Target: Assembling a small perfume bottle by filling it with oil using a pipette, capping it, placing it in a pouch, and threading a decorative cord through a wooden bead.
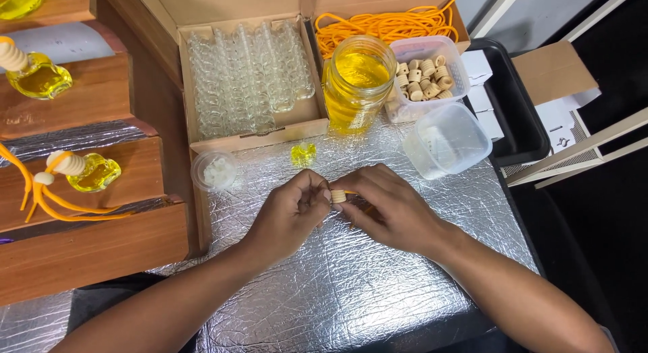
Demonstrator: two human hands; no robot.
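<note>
— What's in your hands?

— A small wooden cap (338,196), pinched between both grips over the middle of the foil-covered worktop (351,285). My left hand (291,214) has fingers closed on its left side, my right hand (389,208) clamps it from the right, with a bit of orange cord (352,192) showing just beside it.

— And around you?

— A tiny yellow bottle (303,153) stands just beyond my hands. Toward the far edge, a jar of yellow liquid (356,83) sits beside a tub of wooden caps (425,76).
</note>
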